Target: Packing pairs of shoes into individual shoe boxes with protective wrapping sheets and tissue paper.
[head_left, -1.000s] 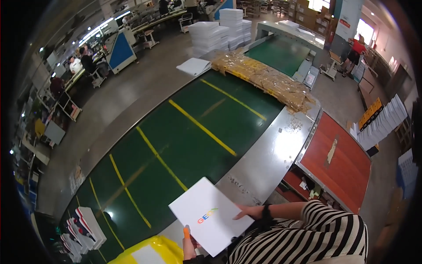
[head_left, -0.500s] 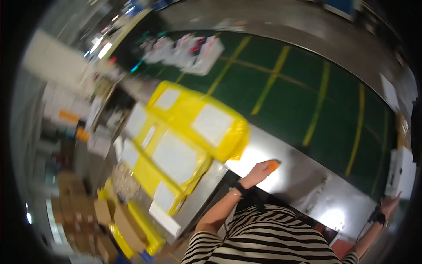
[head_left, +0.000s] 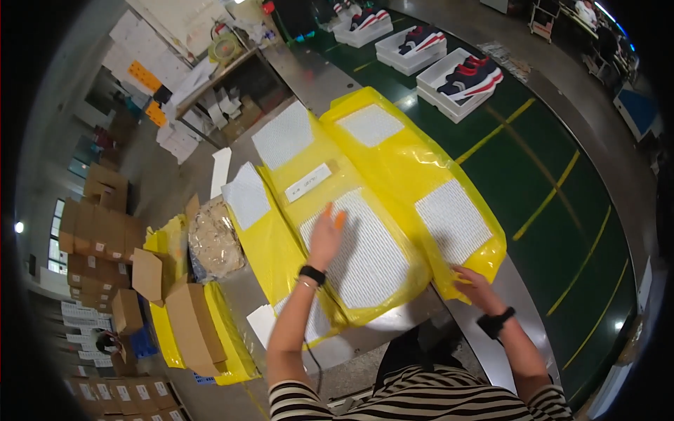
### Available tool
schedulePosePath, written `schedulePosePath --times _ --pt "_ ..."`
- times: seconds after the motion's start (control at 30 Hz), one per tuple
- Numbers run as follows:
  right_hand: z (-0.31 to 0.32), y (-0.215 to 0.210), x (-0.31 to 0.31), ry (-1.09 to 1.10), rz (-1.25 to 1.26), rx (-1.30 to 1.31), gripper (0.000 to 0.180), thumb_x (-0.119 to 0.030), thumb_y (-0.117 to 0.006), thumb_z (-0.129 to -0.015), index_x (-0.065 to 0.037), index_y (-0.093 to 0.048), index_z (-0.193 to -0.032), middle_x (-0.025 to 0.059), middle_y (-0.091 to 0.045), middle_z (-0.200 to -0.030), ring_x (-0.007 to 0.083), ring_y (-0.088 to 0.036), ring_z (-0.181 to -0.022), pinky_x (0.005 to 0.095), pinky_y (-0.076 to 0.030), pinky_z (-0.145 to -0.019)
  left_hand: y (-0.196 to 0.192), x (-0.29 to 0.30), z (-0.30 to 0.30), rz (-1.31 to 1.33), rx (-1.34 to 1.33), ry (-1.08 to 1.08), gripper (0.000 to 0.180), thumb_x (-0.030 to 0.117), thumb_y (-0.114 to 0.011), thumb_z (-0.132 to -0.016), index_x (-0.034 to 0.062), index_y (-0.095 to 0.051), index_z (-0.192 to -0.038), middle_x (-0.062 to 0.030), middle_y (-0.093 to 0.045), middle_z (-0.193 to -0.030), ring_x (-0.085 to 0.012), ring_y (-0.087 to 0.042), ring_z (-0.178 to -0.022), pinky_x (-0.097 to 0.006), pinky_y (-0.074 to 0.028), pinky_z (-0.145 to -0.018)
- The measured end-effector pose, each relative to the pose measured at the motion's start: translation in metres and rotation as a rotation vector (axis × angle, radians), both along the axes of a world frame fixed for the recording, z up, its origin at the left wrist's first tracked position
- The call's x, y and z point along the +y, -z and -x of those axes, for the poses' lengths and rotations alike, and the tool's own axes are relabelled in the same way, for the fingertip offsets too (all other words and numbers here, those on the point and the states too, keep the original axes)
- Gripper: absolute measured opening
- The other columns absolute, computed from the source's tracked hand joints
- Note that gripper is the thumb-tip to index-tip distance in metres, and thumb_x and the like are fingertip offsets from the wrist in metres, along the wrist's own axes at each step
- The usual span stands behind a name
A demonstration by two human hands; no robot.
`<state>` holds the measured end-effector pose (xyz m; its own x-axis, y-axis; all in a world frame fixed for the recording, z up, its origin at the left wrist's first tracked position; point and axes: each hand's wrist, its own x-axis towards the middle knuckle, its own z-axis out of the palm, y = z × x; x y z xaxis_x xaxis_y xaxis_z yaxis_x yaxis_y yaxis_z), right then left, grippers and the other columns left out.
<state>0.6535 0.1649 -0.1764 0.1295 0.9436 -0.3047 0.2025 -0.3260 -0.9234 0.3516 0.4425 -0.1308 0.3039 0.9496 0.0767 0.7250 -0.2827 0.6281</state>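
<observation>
Yellow plastic sheeting (head_left: 439, 165) is spread over the table in front of me, with several white, finely lined stacks (head_left: 365, 259) in or on it. Above the largest middle stack is my left hand (head_left: 325, 242), one finger pointing away from me. A small orange object (head_left: 340, 219) shows at its fingers, its kind unclear. My right hand (head_left: 479, 289) is at the near right edge of the yellow plastic, fingers stretched out and touching it beside another stack. A white label strip (head_left: 309, 182) with handwriting lies on the plastic beyond my left hand.
A green conveyor belt (head_left: 540, 189) with yellow lines runs along the right. Open white boxes (head_left: 456, 105) with dark sneakers (head_left: 472, 77) stand on its far part. At left are an open cardboard carton (head_left: 193, 326), a clear bag of brown material (head_left: 214, 238) and stacked cartons (head_left: 105, 224).
My view has turned left toward the yellow plastic. My left hand has moved from the bare metal to over the middle stack; my right hand has left the white box at far right for the plastic's edge.
</observation>
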Motion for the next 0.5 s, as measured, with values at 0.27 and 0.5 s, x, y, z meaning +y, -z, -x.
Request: schedulePosePath --times 0.27,0.5 --pt "0.133 0.033 0.168 -0.533 -0.080 -0.852 0.081 -0.044 -0.076 -0.074 -0.021 -0.044 -0.144 0.0253 -0.027 -0.153 0.0518 -0.023 -0.139 0.0605 -0.022 -0.113 0.071 0.192 0.049 -0.199 0.293 0.109 0.028 0.024 -0.064 -0.091 -0.0021 -0.066 -0.103 -0.0212 -0.060 -0.102 -0.0390 -0.055 -0.097 -0.045 -0.048 -0.084" --pt "0.145 0.060 0.173 -0.642 0.030 -0.857 0.098 -0.057 -0.079 -0.065 -0.028 -0.036 -0.149 0.0203 -0.017 -0.158 0.0533 -0.013 -0.142 0.0655 -0.015 -0.113 0.117 0.264 0.026 0.268 0.056 0.280 0.043 0.033 -0.080 -0.071 0.0014 -0.051 -0.069 -0.0156 -0.053 -0.073 -0.0330 -0.052 -0.070 -0.043 -0.042 -0.063"
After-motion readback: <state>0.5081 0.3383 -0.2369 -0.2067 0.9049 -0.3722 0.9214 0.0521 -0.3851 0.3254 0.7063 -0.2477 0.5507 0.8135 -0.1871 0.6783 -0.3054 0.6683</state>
